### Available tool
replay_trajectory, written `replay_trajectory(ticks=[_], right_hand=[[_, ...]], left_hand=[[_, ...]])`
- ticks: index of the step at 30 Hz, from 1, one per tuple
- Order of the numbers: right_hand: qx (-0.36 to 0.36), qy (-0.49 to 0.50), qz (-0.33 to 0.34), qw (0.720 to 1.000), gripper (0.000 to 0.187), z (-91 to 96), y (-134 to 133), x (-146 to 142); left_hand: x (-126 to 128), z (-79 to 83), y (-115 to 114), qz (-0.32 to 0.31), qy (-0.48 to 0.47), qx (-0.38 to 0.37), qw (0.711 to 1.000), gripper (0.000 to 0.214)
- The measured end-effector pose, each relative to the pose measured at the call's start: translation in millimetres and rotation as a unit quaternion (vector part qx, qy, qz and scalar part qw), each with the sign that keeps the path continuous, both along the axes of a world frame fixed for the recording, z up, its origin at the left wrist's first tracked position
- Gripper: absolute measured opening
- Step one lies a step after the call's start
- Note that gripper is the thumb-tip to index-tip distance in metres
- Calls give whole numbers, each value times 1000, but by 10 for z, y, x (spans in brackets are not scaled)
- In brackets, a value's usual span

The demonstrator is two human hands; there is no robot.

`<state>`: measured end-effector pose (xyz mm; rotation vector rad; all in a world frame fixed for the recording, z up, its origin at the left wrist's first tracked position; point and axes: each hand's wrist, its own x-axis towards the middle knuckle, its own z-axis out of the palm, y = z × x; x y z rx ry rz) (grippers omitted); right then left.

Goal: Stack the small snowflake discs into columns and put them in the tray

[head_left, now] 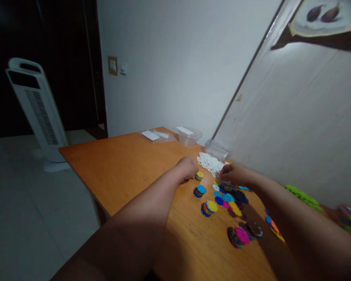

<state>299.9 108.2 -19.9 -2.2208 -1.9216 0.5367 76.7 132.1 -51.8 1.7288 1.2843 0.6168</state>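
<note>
Going from the left, we see a white tower appliance [36,113] on the floor, well apart from our left fingers, then a wide bare stretch of wooden table [125,166] beside them. Beyond those fingers lie a clear flat lid [170,137] with white paper on it and a clear tub [189,138]; a second clear container [218,149] sits beyond the gap between our hands. White lattice pieces [209,163] fill that gap, just beside our right fingers. Our right forearm [283,207] stands in the way, partly covering some bright discs [274,227] below it, with a green object [304,197] past it. Our left hand [187,168] has its fingers curled beside a small yellow-topped stack [199,176]; we cannot tell whether they grip it. Nearer us than these fingers stand a light-blue-topped stack [200,191] and a larger yellow-topped one [210,208]. Our right hand [235,174] bends its fingers narrowly at the far edge of a loose pile [228,198]; whether they pinch anything is hidden. The pile is flat, overlapping discs in blues, pink, yellow and brown. Nearer us, pink-topped [239,237] and brown-topped [254,229] stacks stand side by side.
</note>
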Motion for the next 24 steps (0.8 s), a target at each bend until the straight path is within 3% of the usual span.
replay_trajectory(ticks=[11, 17, 24], right_hand=[[11, 12, 6, 1000, 24, -107, -58, -67], [10, 105, -2, 994, 25, -81, -57, -120], [-22, 216, 13, 976, 37, -64, -5, -408]], left_hand=[[-4, 18, 1, -8, 4, -5, 1000, 13], [-9, 16, -9, -11, -6, -11, 1000, 15], [-7, 5, 12, -14, -6, 1, 1000, 13]])
